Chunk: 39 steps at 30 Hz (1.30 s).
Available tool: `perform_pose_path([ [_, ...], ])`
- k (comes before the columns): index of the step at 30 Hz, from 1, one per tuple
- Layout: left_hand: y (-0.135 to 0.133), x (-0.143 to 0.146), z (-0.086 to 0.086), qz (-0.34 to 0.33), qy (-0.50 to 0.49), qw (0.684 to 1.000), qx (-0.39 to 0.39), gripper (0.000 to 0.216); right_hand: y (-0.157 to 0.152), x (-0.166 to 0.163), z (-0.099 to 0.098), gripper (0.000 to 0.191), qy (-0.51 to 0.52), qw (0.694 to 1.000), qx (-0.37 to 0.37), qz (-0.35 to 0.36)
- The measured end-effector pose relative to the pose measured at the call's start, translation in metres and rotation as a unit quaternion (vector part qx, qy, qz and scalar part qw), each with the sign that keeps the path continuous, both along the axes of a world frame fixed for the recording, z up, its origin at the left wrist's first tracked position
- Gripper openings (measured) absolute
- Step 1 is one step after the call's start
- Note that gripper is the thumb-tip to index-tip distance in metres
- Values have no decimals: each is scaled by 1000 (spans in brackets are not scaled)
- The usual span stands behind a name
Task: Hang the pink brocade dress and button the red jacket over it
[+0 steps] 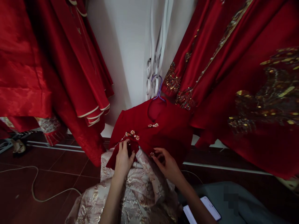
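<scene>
A dark red garment (173,124) with gold, pearl-like flower fastenings hangs in front of me on a purple hanger (159,90). My left hand (123,159) is closed over the loose front edge of the garment, just below the flower trim (132,134). Part of its grip is hidden by the fingers and folds. On the other side of the opening, my right hand (168,165) has thumb and forefinger together at a small flower ornament (152,154) on the garment. A pale brocade fabric (140,183) with metallic pattern lies beneath both hands and forearms.
Red garments (77,62) hang at the left, and more with gold beading (263,96) hang at the right. White scrollwork metal (155,62) rises against the wall. A phone (211,207) lies at lower right. A cable (35,186) crosses the tiled floor.
</scene>
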<state>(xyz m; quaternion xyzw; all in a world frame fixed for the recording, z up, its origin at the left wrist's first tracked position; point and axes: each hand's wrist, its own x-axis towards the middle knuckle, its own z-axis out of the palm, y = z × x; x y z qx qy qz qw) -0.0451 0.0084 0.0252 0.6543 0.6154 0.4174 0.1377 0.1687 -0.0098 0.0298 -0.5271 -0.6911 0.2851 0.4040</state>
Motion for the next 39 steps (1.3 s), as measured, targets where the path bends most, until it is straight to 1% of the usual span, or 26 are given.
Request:
perform_pose_path([
  [2,8,3,0,22,-4,1000,-15,50,4,-7,-8,36,-3,1000,-1,5],
  [4,14,6,-3,32,-13,999,-20,49,9,-12,-14,36,-9,1000,-6,3],
  [7,23,10,-12,26,-41,999,-23,43,14,-17,-20,28,-28,999,-9,-15],
  [10,23,9,-19,24,-68,997,-10,30,14,-16,-22,19,-48,999,-4,-10],
  [12,17,7,-20,31,-78,996,27,23,11,-14,-21,17,-54,999,5,-9],
  [14,6,6,-17,51,-88,991,90,20,7,-11,-20,17,-41,999,9,-10],
  [16,-5,7,-12,71,-94,980,159,22,4,-9,-21,17,-14,1000,-1,-12],
  [18,-14,11,-8,69,-87,973,202,25,5,-8,-22,16,4,1000,-21,-20],
  [19,-17,14,-7,53,-79,975,203,27,6,-8,-23,16,6,999,-29,-21],
  [20,-18,18,-8,28,-68,980,187,28,8,-8,-24,18,3,999,-33,-19],
  [23,-18,29,-14,-44,-44,994,87,32,14,-11,-27,27,-23,999,-37,-12],
  [25,-18,34,-20,-65,-50,996,44,34,18,-14,-29,25,-42,998,-45,-15],
  [28,-18,34,-26,-67,-89,993,49,30,20,-14,-29,14,-54,997,-56,-25],
  [30,-19,32,-27,-63,-111,990,64,27,20,-13,-24,12,-54,997,-48,-36],
  [32,-19,30,-27,-52,-130,987,79,25,18,-11,-15,13,-26,998,-44,-40],
  [33,-19,29,-27,-48,-140,985,85,24,17,-11,-10,14,6,998,-52,-34],
  [36,-17,27,-28,-43,-174,980,88,21,14,-19,3,17,138,986,-92,-5],
  [38,-15,26,-30,-51,-192,977,75,20,13,-33,3,20,207,974,-89,-6],
  [39,-14,25,-32,-53,-199,976,65,20,13,-43,-2,22,231,970,-74,-17],
])
